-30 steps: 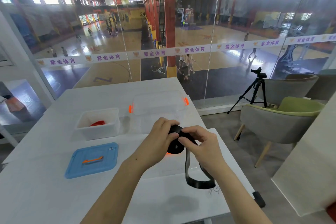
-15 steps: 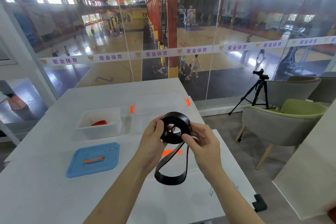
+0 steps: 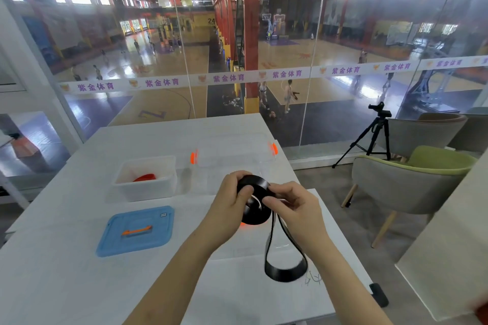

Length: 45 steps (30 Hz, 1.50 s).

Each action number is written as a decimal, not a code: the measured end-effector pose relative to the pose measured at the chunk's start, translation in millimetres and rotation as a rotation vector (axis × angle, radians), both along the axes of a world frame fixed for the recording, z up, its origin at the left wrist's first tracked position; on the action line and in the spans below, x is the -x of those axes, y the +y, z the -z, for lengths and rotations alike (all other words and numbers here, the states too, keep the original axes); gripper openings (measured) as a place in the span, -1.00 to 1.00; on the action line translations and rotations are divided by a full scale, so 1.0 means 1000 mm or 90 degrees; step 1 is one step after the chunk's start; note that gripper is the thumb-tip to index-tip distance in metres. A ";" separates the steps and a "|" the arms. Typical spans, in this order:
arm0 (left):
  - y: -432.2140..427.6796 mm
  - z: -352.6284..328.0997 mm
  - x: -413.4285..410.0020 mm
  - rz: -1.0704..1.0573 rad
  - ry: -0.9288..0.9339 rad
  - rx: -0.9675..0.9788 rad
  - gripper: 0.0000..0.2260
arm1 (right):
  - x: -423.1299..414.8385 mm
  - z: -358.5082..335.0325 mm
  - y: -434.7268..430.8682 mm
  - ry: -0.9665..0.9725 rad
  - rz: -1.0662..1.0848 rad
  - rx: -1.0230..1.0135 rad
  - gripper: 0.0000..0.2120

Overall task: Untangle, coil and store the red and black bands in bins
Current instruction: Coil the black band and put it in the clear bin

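**Black coil in both hands, one loop not yet wound**

We hold the flat black rubber band (image 3: 255,215) above the white tabletop (image 3: 66,272), and most of it is wound into a thick coil. Our left hand (image 3: 231,202) grips the coil with curled fingers and its thumb lies on the coil's face. Our right hand (image 3: 297,210) pinches the band at the coil's right side. A loose loop (image 3: 285,272) hangs below. Its bottom is close to the tabletop or touching it; we cannot tell which.

We judge the coil to be springy. If either grip loosens, the turns can open and the winding is lost. The hanging loop can also twist and go in crooked.

The transparent plastic bin with orange latches (image 3: 235,155) stands just behind the hands. It appears open, though its clear walls are hard to read. To the left, the white plastic bin (image 3: 148,187) holds the red band (image 3: 144,177). The blue lid with an orange handle (image 3: 137,229) lies in front of it, well apart from us. The right edge of the tabletop is near our right forearm, so a dropped coil could roll off to the floor.
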<state>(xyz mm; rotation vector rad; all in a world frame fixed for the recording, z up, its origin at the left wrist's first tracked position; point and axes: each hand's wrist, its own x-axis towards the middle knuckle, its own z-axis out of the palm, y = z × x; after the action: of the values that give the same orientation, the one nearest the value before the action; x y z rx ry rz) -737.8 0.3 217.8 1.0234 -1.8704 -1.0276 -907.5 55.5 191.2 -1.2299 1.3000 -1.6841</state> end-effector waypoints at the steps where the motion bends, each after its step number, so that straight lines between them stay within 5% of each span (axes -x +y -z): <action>1: 0.001 0.002 0.001 -0.023 0.058 -0.026 -0.80 | 0.000 0.001 0.000 0.001 -0.001 -0.003 -0.75; 6: 0.001 0.006 0.011 -0.137 0.354 -0.211 -0.76 | -0.010 0.011 0.003 -0.039 0.019 0.001 -0.77; 10: 0.003 0.002 0.013 -0.072 0.478 -0.348 -0.72 | -0.015 0.010 0.003 -0.040 0.047 0.022 -0.73; 20: -0.008 0.003 -0.001 0.056 -0.181 0.047 -0.65 | 0.003 0.002 0.002 0.116 0.001 -0.026 -0.75; 25: -0.001 0.009 0.002 0.002 -0.014 -0.031 -0.80 | 0.003 0.001 0.001 0.071 0.010 -0.038 -0.80; 33: 0.001 0.011 0.018 -0.093 0.387 -0.368 -0.67 | -0.005 0.007 0.000 -0.002 0.039 0.002 -0.79; 36: -0.001 0.014 0.014 -0.073 0.321 -0.381 -0.68 | -0.003 0.006 -0.004 0.004 0.057 0.006 -0.80; 42: -0.015 0.007 -0.001 0.023 0.003 -0.140 -0.72 | 0.002 0.004 -0.010 0.022 0.027 -0.031 -0.77; 45: -0.017 0.003 0.001 -0.005 0.042 -0.118 -0.79 | -0.004 0.003 -0.018 0.019 0.014 -0.046 -0.82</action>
<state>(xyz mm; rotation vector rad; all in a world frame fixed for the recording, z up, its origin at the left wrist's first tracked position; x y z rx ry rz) -738.7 -17.1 214.7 1.0875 -1.7427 -1.2328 -903.9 37.2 188.0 -1.2075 1.3850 -1.6246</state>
